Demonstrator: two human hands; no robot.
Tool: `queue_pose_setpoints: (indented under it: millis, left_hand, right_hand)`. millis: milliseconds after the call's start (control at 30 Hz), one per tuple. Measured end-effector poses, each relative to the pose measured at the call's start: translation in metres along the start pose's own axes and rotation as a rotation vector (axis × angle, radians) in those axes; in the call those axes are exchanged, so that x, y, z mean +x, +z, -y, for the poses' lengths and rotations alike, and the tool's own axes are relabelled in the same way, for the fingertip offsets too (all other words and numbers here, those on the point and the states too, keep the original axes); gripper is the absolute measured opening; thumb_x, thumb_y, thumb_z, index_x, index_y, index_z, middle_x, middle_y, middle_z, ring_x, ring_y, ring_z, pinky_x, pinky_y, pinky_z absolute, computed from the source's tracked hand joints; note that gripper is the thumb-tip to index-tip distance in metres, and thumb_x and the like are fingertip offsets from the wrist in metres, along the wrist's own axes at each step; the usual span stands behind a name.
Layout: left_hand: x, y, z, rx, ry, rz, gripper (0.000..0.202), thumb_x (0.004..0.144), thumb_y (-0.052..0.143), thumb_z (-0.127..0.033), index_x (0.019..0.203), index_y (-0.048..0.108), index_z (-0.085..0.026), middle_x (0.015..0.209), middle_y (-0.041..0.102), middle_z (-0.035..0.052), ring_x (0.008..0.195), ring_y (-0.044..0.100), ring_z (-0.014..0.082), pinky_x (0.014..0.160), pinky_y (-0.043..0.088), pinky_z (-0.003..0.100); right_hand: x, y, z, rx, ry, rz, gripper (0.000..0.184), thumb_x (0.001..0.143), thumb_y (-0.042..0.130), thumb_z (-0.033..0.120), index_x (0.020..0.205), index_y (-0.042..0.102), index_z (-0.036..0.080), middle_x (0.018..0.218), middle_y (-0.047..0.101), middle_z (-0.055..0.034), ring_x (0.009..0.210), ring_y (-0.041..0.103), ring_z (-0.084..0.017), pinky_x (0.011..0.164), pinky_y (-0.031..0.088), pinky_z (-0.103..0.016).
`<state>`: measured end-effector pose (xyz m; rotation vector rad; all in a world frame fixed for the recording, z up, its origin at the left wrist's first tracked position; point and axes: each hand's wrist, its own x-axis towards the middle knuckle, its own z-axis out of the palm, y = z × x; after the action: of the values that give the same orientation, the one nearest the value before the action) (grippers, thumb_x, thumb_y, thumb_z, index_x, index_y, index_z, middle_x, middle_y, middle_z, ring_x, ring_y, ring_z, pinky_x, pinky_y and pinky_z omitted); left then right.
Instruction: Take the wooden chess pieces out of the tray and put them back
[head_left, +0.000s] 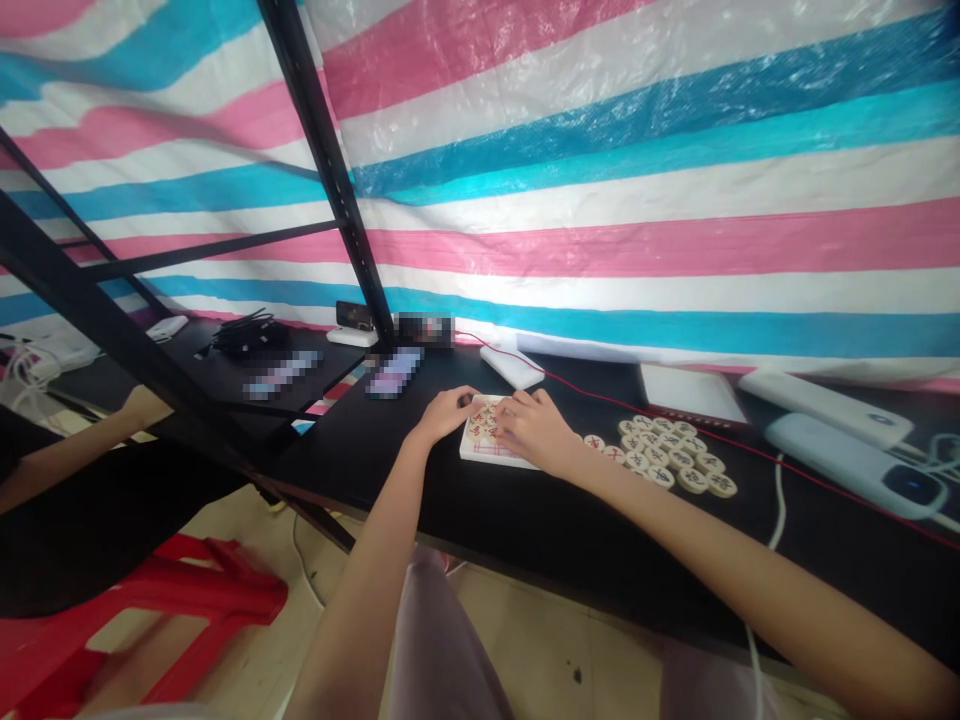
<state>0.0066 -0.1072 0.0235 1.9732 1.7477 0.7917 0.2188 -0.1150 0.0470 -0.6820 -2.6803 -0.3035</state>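
Observation:
A shallow white box [498, 461] with red lines inside lies on the black table, and several round Chinese chess pieces [478, 430] sit in its left part. At the box's left edge is my left hand [445, 414], its fingers bent round the upper left corner. My right hand [541, 432] reaches over the right half of the box with fingers curled down beside the pieces. Its fingertips are partly hidden, so what they pinch cannot be made out. To the right of that hand, many loose Chinese chess pieces [681, 458] with dark or red characters lie close together.
Behind the box are a white power bank [513, 367] and a red cable [577, 390]. A white tray-like lid [691, 394] and two long pale devices [855, 465] lie at right. Black metal posts [330, 150] rise at left, near another person's arm [82, 445] and a red stool [202, 585].

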Motion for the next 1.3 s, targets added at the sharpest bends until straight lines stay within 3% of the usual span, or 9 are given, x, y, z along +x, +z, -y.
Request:
queue_pose_setpoints:
  millis: [100, 233, 400, 533, 667, 800, 1000, 1133, 1300]
  left_hand:
    - [0.000, 0.000, 0.000, -0.010, 0.000, 0.001, 0.035, 0.081, 0.050, -0.048, 0.098, 0.066, -0.022, 0.076, 0.062, 0.0001, 0.069, 0.055, 0.0157, 0.063, 0.039, 0.026]
    - [0.000, -0.001, 0.000, -0.012, -0.015, 0.008, 0.037, 0.080, 0.050, -0.049, 0.099, 0.066, -0.022, 0.078, 0.063, 0.0006, 0.069, 0.055, 0.0162, 0.062, 0.038, 0.026]
    - [0.003, -0.001, 0.002, 0.005, -0.019, 0.014, 0.036, 0.080, 0.051, -0.048, 0.099, 0.066, -0.022, 0.080, 0.064, 0.0010, 0.072, 0.056, 0.0166, 0.062, 0.037, 0.026]
    - [0.004, 0.000, 0.003, 0.036, -0.019, 0.017, 0.036, 0.079, 0.051, -0.047, 0.101, 0.066, -0.022, 0.081, 0.064, 0.0011, 0.072, 0.055, 0.0167, 0.063, 0.037, 0.026]
    - [0.002, -0.001, 0.001, 0.047, -0.023, 0.018, 0.037, 0.080, 0.051, -0.048, 0.102, 0.066, -0.023, 0.081, 0.064, 0.0009, 0.073, 0.055, 0.0170, 0.062, 0.037, 0.026]
    - [0.000, -0.002, -0.003, 0.042, -0.027, 0.017, 0.037, 0.080, 0.051, -0.048, 0.102, 0.065, -0.023, 0.082, 0.064, 0.0008, 0.073, 0.055, 0.0168, 0.062, 0.037, 0.026]
    - [0.001, -0.001, -0.003, 0.047, -0.024, 0.017, 0.037, 0.080, 0.050, -0.047, 0.102, 0.066, -0.021, 0.081, 0.064, 0.0017, 0.073, 0.055, 0.0170, 0.064, 0.039, 0.025]
    - [0.002, 0.000, -0.001, 0.052, -0.020, 0.004, 0.038, 0.080, 0.050, -0.047, 0.102, 0.066, -0.021, 0.078, 0.063, 0.0016, 0.072, 0.055, 0.0169, 0.064, 0.038, 0.025]
    - [0.001, 0.000, -0.001, 0.036, -0.004, 0.014, 0.038, 0.080, 0.050, -0.047, 0.103, 0.065, -0.021, 0.082, 0.065, 0.0015, 0.072, 0.055, 0.0164, 0.063, 0.038, 0.025]
  right_hand:
    - [0.000, -0.003, 0.000, 0.020, 0.005, -0.007, 0.020, 0.088, 0.050, 0.030, 0.084, 0.067, 0.020, 0.103, 0.063, -0.0055, 0.094, 0.047, -0.021, 0.072, 0.023, -0.037]
    - [-0.011, -0.026, -0.006, 0.072, 0.063, -0.045, 0.023, 0.090, 0.047, 0.032, 0.093, 0.068, 0.025, 0.103, 0.064, -0.0040, 0.092, 0.049, -0.020, 0.073, 0.024, -0.036]
    - [-0.056, -0.056, -0.025, 0.112, 0.143, 0.017, 0.023, 0.091, 0.046, 0.036, 0.093, 0.068, 0.027, 0.101, 0.065, -0.0023, 0.086, 0.053, -0.018, 0.070, 0.026, -0.034]
    - [-0.097, -0.055, -0.028, 0.101, 0.082, 0.110, 0.020, 0.088, 0.051, 0.037, 0.098, 0.066, 0.028, 0.110, 0.063, -0.0026, 0.094, 0.053, -0.021, 0.074, 0.028, -0.035]
    - [-0.113, -0.049, -0.016, 0.106, 0.081, 0.103, 0.021, 0.092, 0.045, 0.029, 0.102, 0.063, 0.025, 0.111, 0.064, -0.0046, 0.099, 0.053, -0.021, 0.077, 0.028, -0.036]
    - [-0.108, -0.058, -0.009, 0.173, 0.053, 0.127, 0.019, 0.092, 0.045, 0.027, 0.097, 0.064, 0.025, 0.100, 0.068, -0.0035, 0.093, 0.055, -0.019, 0.074, 0.026, -0.035]
    - [-0.070, -0.069, -0.019, 0.346, 0.139, 0.062, 0.020, 0.088, 0.051, 0.042, 0.094, 0.064, 0.027, 0.092, 0.069, 0.0008, 0.078, 0.058, -0.015, 0.074, 0.025, -0.032]
    - [-0.035, -0.048, -0.022, 0.290, 0.187, -0.009, 0.021, 0.088, 0.050, 0.041, 0.089, 0.062, 0.024, 0.085, 0.069, -0.0004, 0.077, 0.058, -0.016, 0.075, 0.024, -0.032]
    - [-0.017, -0.022, -0.016, 0.119, 0.128, 0.038, 0.021, 0.081, 0.061, 0.038, 0.092, 0.060, 0.020, 0.082, 0.068, -0.0032, 0.078, 0.057, -0.018, 0.073, 0.023, -0.033]
